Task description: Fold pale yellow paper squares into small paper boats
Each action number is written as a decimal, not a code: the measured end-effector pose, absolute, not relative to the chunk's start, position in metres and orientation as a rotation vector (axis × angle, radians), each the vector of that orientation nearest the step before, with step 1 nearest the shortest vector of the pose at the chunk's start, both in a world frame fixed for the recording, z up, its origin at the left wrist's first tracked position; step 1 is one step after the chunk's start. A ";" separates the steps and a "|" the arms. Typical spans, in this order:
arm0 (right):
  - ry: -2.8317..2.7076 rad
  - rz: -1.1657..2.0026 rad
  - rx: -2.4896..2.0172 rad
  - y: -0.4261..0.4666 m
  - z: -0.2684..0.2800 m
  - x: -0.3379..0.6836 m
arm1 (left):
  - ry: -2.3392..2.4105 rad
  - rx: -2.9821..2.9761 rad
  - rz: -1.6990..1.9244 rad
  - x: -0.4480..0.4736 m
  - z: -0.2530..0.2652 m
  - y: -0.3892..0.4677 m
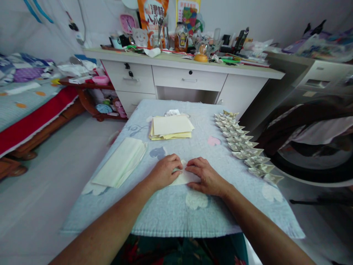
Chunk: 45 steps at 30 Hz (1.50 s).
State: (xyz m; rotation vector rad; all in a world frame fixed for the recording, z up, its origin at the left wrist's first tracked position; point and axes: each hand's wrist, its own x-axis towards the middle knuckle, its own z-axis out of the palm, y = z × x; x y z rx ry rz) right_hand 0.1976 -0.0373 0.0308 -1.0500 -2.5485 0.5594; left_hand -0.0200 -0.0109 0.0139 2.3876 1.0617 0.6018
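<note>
A small piece of pale cream paper (182, 179), partly folded, lies on the cloth-covered table (165, 217) between my hands. My left hand (167, 171) has its curled fingers pressed together on the paper's upper left part. From the other side, my right hand (206, 177) grips the paper's right part, with bent fingers above and the thumb lower down. My fingers cover much of the paper. Beyond them is a stack of cream and yellow paper sheets (171, 126). Left of my arm lies a pile of pale greenish paper (120, 162).
Several folded paper pieces with pointed ends (244, 145) stand in a row along the table's right side. Behind is a white desk (190, 77) crowded with a honey jar (181, 36) and other items. A front-loading washing machine (311, 129) stands right, a bed (30, 106) left.
</note>
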 end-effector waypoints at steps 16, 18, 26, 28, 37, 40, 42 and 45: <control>-2.525 0.558 -1.002 -0.037 0.026 0.199 | 0.976 2.402 0.453 -0.022 0.020 -0.011; -2.524 0.565 -0.997 -0.037 0.027 0.199 | 0.958 2.397 0.448 -0.023 0.021 -0.011; -2.508 0.574 -0.986 -0.034 0.024 0.201 | 0.912 2.404 0.390 -0.026 0.025 -0.010; -2.510 0.579 -0.987 -0.033 0.023 0.202 | 0.909 2.393 0.379 -0.026 0.025 -0.010; -2.451 0.612 -0.944 -0.031 0.021 0.207 | 0.880 2.331 0.402 -0.027 0.028 -0.009; -2.429 0.636 -0.931 -0.031 0.021 0.208 | 0.877 2.316 0.403 -0.028 0.028 -0.008; -2.432 0.637 -0.938 -0.031 0.020 0.208 | 0.876 2.303 0.403 -0.028 0.028 -0.009; -2.456 0.600 -0.962 -0.032 0.019 0.208 | 0.904 2.249 0.444 -0.027 0.029 -0.008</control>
